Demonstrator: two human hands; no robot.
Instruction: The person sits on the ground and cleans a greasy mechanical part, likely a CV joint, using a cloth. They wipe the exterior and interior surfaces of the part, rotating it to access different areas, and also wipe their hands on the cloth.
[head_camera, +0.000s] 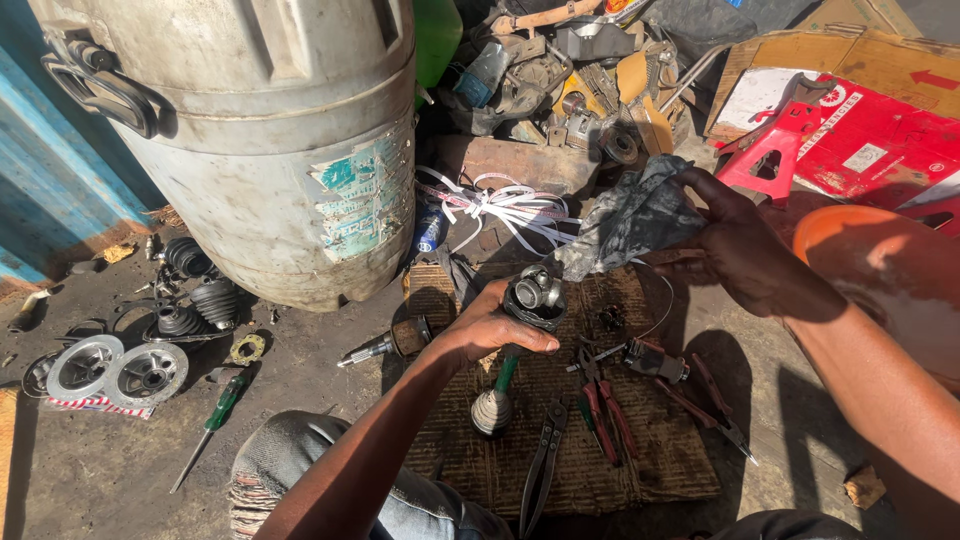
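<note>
Two hands work over a woven mat (600, 470) laid on the oily floor (90, 470). Left hand (490, 328): fingers wrapped around a metal joint (535, 293), held upright above the mat, its open cup facing the camera. Right hand (740, 250): gripping a dirty grey rag (625, 220), whose lower corner hangs down to touch the joint's rim. On the mat below the left hand: a rubber boot on a green shaft (493, 405), black pliers (540, 465), red-handled pliers (605, 410) and a small dark part (655, 360). Just left of the mat: a short stub axle (385, 345). Farther left on the floor: a green screwdriver (215, 415), two metal discs (115, 370) and several black boots (195, 290). Behind: a large grey drum (270, 130), white straps (505, 205) and a red stand (785, 140).
</note>
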